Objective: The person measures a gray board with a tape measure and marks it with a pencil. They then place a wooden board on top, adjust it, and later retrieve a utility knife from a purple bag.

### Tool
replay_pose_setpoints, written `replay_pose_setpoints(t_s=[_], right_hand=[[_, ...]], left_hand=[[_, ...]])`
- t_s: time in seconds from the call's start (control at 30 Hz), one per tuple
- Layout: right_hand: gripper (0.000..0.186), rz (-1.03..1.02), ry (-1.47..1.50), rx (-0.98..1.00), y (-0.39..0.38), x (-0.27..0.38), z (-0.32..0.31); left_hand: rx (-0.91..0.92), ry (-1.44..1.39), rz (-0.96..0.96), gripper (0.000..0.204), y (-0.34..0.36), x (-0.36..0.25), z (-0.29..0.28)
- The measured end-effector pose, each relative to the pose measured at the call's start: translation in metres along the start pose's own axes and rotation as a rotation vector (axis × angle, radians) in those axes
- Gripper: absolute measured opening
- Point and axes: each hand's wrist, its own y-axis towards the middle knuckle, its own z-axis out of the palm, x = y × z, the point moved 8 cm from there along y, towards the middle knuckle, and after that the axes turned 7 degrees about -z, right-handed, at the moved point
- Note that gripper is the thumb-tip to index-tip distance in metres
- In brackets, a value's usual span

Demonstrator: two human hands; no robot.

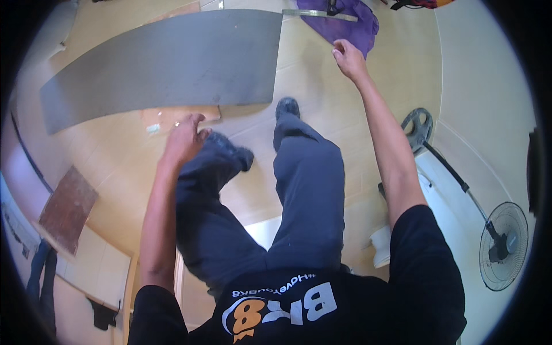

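Observation:
My left hand hangs in the air just in front of the lower edge of a large grey curved panel, its fingers loosely bent and apart, holding nothing visible. A tan board shows below the panel, partly hidden by it. My right hand is raised right of the panel, fingers half-curled and open with nothing visible in them. Above it lie a purple cloth and a metal strip with a dark fitting. My dark-shod feet stand on the floor between my hands.
A standing fan with a round base is by the wall on the right. At the left are a brown board and a light wooden piece of furniture with dark clothing beside it.

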Motion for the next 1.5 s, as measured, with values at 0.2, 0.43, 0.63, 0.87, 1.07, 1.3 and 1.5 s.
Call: replay_pose_setpoints(t_s=[0.2,0.43,0.63,0.87,1.07,1.3,1.5], right_hand=[[0.064,0.125,-0.245,0.076,0.123,-0.097,0.059],[0.066,0.195,-0.572,-0.263,0.178,-0.111,0.064],[0.072,0.362,-0.54,-0.22,0.17,-0.097,0.055],[0.062,0.416,-0.237,-0.223,0.043,-0.12,0.076],[0.064,0.571,-0.258,-0.021,-0.01,-0.143,0.14],[0.065,-0.417,-0.332,-0.416,0.17,-0.006,0.036],[0.047,-0.266,-0.865,0.343,0.222,-0.017,0.071]], left_hand=[[0.029,0.198,0.177,0.04,0.15,0.012,0.025],[-0.063,0.262,0.064,0.044,0.148,0.051,-0.045],[-0.219,0.191,0.066,0.042,0.119,0.049,-0.08],[-0.049,0.247,0.028,0.039,0.115,0.051,-0.068],[-0.109,0.231,0.053,0.039,0.129,0.034,-0.078],[-0.1,0.26,0.015,0.039,0.131,0.037,-0.07],[-0.118,0.296,0.025,0.04,0.123,0.034,-0.068]])
